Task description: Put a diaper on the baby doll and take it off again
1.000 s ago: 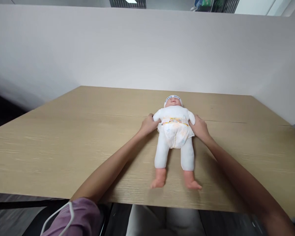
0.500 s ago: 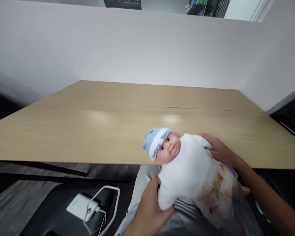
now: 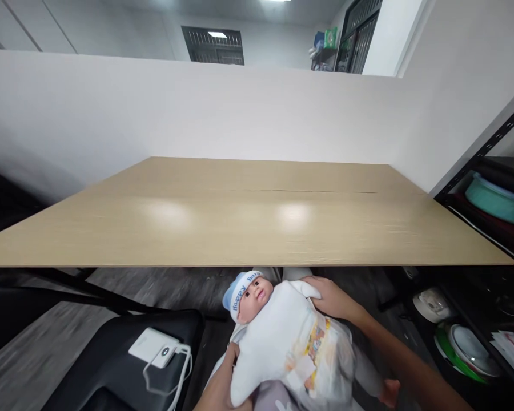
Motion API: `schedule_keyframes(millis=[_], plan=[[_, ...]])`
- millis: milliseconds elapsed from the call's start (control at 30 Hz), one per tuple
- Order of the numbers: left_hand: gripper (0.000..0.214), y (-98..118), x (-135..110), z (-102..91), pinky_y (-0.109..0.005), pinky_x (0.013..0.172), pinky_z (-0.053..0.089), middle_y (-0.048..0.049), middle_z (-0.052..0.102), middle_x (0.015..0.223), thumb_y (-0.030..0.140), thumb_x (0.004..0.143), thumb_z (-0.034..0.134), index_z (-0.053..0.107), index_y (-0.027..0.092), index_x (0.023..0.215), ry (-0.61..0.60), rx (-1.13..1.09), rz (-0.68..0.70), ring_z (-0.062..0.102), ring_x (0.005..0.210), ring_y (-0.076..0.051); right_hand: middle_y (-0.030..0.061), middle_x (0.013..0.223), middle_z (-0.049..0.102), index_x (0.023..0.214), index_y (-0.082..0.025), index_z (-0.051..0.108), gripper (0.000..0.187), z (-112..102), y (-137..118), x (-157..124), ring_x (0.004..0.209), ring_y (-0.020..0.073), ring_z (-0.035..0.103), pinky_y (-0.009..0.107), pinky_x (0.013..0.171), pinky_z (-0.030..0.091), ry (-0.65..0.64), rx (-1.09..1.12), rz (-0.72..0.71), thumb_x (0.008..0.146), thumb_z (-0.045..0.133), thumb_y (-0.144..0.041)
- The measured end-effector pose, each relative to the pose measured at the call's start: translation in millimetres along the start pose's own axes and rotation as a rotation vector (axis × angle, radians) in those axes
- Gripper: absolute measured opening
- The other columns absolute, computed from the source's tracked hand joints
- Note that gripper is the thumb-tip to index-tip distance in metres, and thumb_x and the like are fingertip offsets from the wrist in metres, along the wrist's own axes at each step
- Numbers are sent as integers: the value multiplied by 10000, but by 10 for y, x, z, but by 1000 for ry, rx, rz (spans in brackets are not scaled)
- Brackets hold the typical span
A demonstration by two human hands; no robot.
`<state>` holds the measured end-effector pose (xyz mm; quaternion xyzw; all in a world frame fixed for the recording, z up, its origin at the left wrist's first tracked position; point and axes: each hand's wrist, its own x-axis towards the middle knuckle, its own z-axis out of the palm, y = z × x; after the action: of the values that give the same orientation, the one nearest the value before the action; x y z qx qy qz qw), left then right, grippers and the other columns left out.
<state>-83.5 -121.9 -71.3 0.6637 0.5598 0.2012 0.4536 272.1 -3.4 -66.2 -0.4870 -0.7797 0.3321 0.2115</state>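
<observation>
A baby doll (image 3: 269, 342) lies face up across the person's lap, its head to the upper left. It wears a blue and white cap (image 3: 243, 294) with lettering, a white top (image 3: 268, 337) and a diaper (image 3: 319, 357) with a coloured printed band. One bare foot shows at the lower right. My left hand (image 3: 231, 377) grips the doll's side by the near sleeve, its fingers partly hidden under the cloth. My right hand (image 3: 332, 297) is closed around the far sleeve near the doll's shoulder.
A wooden table (image 3: 223, 228) stands in front of the lap, against a white partition (image 3: 240, 114). On the left, a black chair (image 3: 107, 348) holds a white power bank (image 3: 154, 346) with a cable. Dark shelves on the right carry a teal basin (image 3: 497, 200) and lidded dishes (image 3: 471, 348).
The doll has come down and toward me, from over the table's edge onto the lap, with both hands still on it. The view has tilted up, showing more of the room.
</observation>
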Motion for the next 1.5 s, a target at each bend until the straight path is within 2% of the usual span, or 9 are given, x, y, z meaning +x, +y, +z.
schedule_keyframes(millis=[167,267,433,567,700,767,900,1133,1500], plan=[[372,57,91,-102,-366,926,548,-56,759,1074,349,867,586,553,219,1213,-148,90,-79,730,980,-278,117,1300,787,1263,-233,765,398,312,381,-15,1251,304,705,431,1116,522,-24,-44,166,879,671,-192],[496,214,92,-258,-398,965,543,-114,788,1164,454,929,565,556,189,1349,-251,266,-146,754,1054,-324,144,1328,761,1267,-220,759,332,269,391,-212,1282,320,677,485,1153,495,47,-25,204,972,652,-329],[719,583,52,-477,-573,1100,478,-240,791,1217,638,971,584,649,92,1434,-300,726,-163,709,1206,-471,91,1108,822,1113,-209,806,434,71,173,-571,1041,276,753,397,942,576,-12,275,230,1061,567,-567],[790,916,292,-437,-624,1199,426,-262,586,1597,589,1003,648,519,124,1628,-169,676,137,546,1450,-476,78,1106,848,1077,-221,849,399,52,16,-659,1048,285,765,386,932,553,23,255,242,1031,628,-550],[688,1203,861,-144,-472,1246,446,-148,584,1619,520,1048,669,479,277,1663,-429,244,641,558,1472,-322,65,1042,858,1025,-225,861,364,18,-140,-623,969,275,772,355,863,526,41,151,211,1038,618,-497],[592,1256,1129,27,-435,1189,484,-138,667,1505,488,1046,688,572,274,1585,-500,128,763,617,1379,-301,55,962,849,966,-217,848,359,-23,-230,-609,902,260,758,331,805,500,51,90,197,1031,634,-499],[372,1126,1336,227,-389,1061,521,-121,766,1242,457,1063,661,717,223,1347,-499,54,763,692,1154,-266,39,892,835,900,-215,835,346,-71,-361,-599,853,246,746,301,739,468,40,74,194,1002,680,-507],[338,745,1084,250,-387,1083,498,-100,763,1265,449,1043,708,727,227,1297,-311,-110,639,669,1186,-256,45,924,851,925,-225,857,282,26,-364,-521,866,240,773,316,793,511,88,112,155,994,612,-347],[320,662,1051,271,-403,1066,510,-104,789,1136,502,1033,698,744,189,1083,-240,-174,566,677,1116,-256,48,865,826,873,-211,808,304,40,-258,-468,826,229,742,321,756,535,143,187,245,977,658,-454]])
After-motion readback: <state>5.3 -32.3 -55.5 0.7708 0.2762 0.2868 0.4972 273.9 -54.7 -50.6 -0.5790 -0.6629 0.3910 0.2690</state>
